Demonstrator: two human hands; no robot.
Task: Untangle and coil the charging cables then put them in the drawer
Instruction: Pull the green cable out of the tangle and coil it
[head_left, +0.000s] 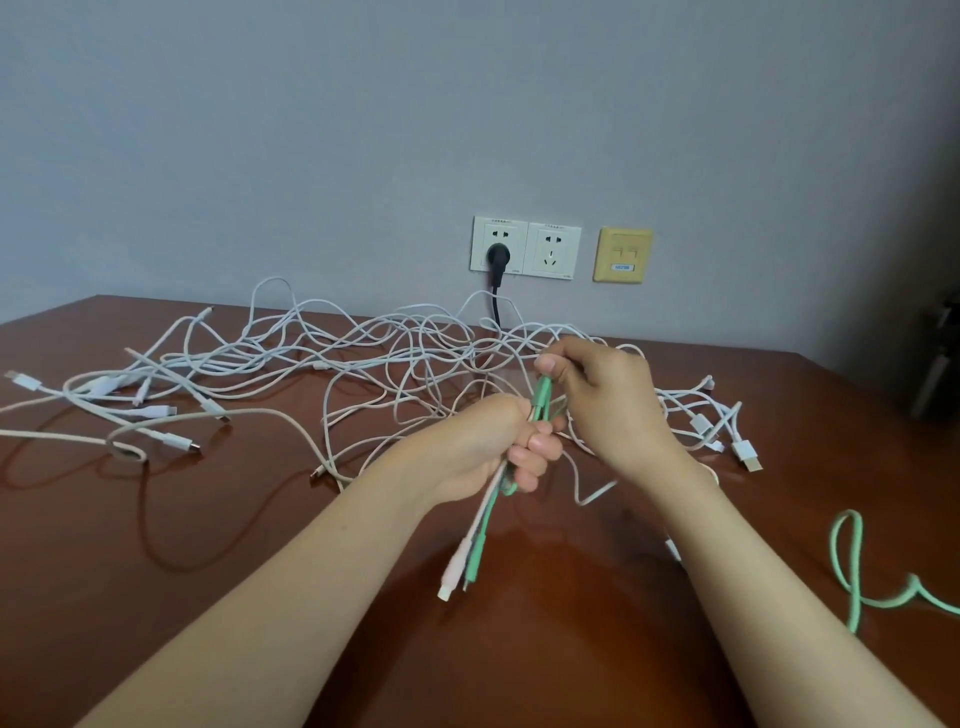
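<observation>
White cables (332, 358) sprawl in a tangle across the brown table (156, 545), plugs loose at the far left. The left hand (488, 447) is fisted around a pink cable (470, 540) and a green cable (480, 545), ends dangling. The right hand (608, 400) pinches the green strand's upper part. More green cord (852, 566) runs off frame right. Wall sockets (524, 248) behind; one holds a black plug (497, 255).

Two bare forearms, left hand (488, 447) and right hand (608, 400), seemingly no sleeves, rings or watch.
</observation>
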